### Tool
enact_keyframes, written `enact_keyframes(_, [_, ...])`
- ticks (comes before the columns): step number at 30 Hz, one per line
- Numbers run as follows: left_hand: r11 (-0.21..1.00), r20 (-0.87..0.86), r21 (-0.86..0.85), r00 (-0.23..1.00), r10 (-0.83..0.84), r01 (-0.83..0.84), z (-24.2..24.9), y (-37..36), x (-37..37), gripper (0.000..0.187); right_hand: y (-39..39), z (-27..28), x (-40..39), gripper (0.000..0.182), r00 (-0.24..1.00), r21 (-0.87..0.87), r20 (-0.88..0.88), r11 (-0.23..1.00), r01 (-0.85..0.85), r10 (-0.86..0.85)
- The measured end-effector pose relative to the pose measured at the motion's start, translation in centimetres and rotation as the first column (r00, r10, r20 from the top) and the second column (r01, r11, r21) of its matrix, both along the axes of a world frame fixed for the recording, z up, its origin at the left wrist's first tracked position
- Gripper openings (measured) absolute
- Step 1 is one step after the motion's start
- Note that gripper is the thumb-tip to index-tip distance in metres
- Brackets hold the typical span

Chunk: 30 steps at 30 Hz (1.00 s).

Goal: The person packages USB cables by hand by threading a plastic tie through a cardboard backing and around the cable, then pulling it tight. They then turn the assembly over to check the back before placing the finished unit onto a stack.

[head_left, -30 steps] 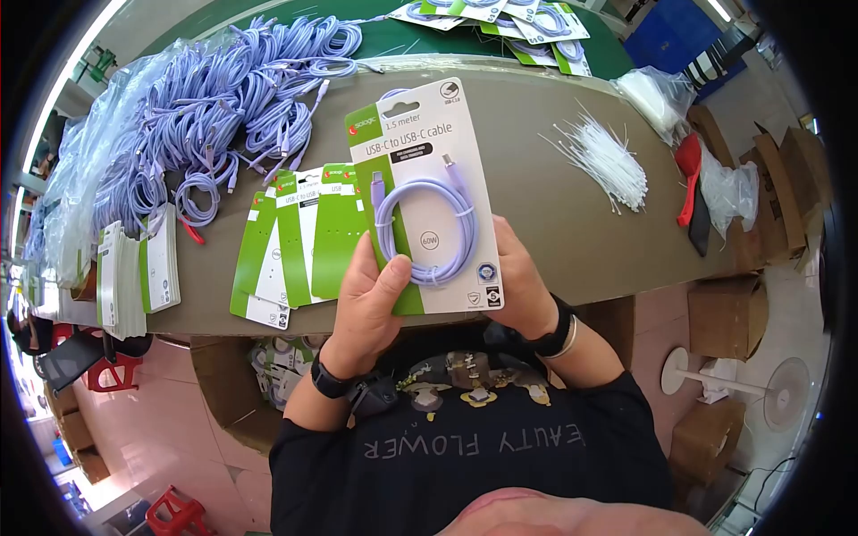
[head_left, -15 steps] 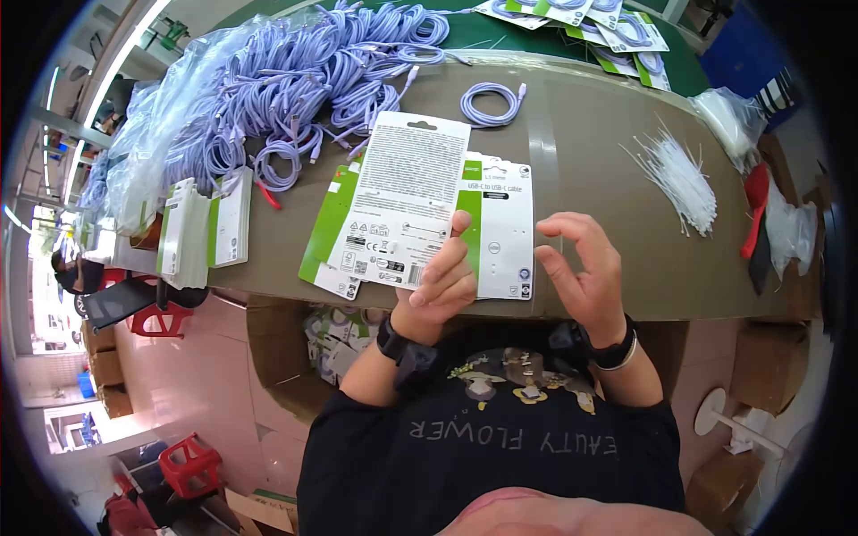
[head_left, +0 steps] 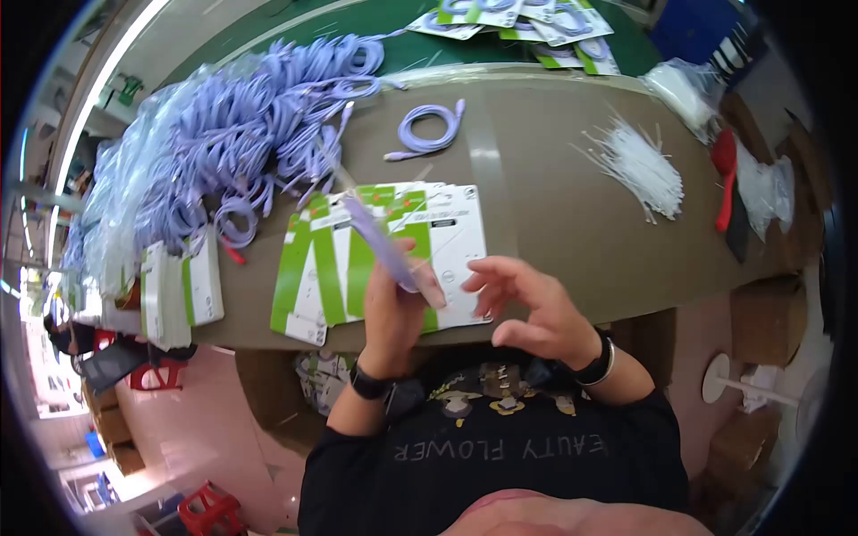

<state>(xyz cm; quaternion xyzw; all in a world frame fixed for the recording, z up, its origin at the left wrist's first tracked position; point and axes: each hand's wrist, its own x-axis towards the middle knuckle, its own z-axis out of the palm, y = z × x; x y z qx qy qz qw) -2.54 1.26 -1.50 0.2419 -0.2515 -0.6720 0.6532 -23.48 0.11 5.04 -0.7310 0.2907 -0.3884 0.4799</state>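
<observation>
My left hand point(head_left: 398, 308) grips a packaging card point(head_left: 377, 239), which is turned nearly edge-on and smeared by motion. Below the card, several green and white cards point(head_left: 304, 272) printed for a USB-C cable lie fanned out on the table. Close by on the right, my right hand point(head_left: 536, 313) is open, its fingers apart and holding nothing; it hovers by the edge of the rightmost card. A single coiled lilac cable point(head_left: 403, 131) rests on the table beyond the cards.
A large heap of lilac cables point(head_left: 232, 116) covers the back left, beside clear plastic. Card stacks point(head_left: 204, 279) stand at the left edge. White cable ties point(head_left: 639, 170) and a red-handled tool point(head_left: 726, 179) lie right. Carded cables point(head_left: 563, 25) are piled at the back.
The card in my left hand has swung from facing me to nearly edge-on. My right hand has moved closer to the cards and spread its fingers. The whole view has shifted.
</observation>
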Motion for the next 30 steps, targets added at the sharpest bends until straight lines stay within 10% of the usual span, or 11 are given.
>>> enact_keyframes(1, [0.967,0.375,0.101,0.909,0.183,-0.236,0.3,0.3,-0.6,0.043,0.5,-0.5,0.0,0.028,0.998,0.205,0.059,0.979,-0.006,-0.006])
enact_keyframes(3, [0.997,0.84,-0.03,0.543,-0.011,0.066,1.4,0.9,1.2,0.046,0.6,-0.9,-0.8,0.031,0.981,0.561,0.178,0.827,-0.042,-0.071])
enact_keyframes(6, [0.967,0.958,-0.18,0.256,0.13,0.18,1.6,1.3,2.1,0.055,-1.5,1.0,-4.1,0.032,0.984,0.708,0.168,0.702,-0.082,-0.054])
enact_keyframes(9, [0.911,0.828,-0.21,-0.431,0.359,0.356,2.9,0.5,2.1,0.06,-6.0,4.1,-6.3,0.032,0.988,0.615,-0.01,0.779,0.126,-0.153])
enact_keyframes(14, [0.924,0.852,-0.208,-0.404,0.332,0.321,2.6,0.2,1.2,0.062,-23.4,8.2,-7.3,0.036,0.93,0.221,0.186,0.936,0.275,-0.317])
enact_keyframes(19, [0.922,0.882,-0.222,-0.337,0.328,0.317,2.2,0.0,1.7,0.059,-31.5,6.0,-4.5,0.039,0.82,0.135,-0.092,0.809,0.573,-0.565])
enact_keyframes(22, [0.924,0.9,-0.229,-0.294,0.321,0.307,2.1,-0.1,1.8,0.057,-29.6,3.8,0.1,0.034,0.815,-0.031,-0.489,0.94,0.34,-0.311])
enact_keyframes(25, [0.917,0.903,-0.243,-0.271,0.332,0.316,2.1,-0.3,2.1,0.054,-27.4,2.7,4.7,0.035,0.373,-0.164,-0.909,0.983,0.087,-0.185])
enact_keyframes(30, [0.919,0.908,-0.254,-0.252,0.334,0.302,2.3,-0.3,2.3,0.051,-25.7,-1.3,7.7,0.042,0.263,-0.247,-0.932,0.968,0.042,-0.249])
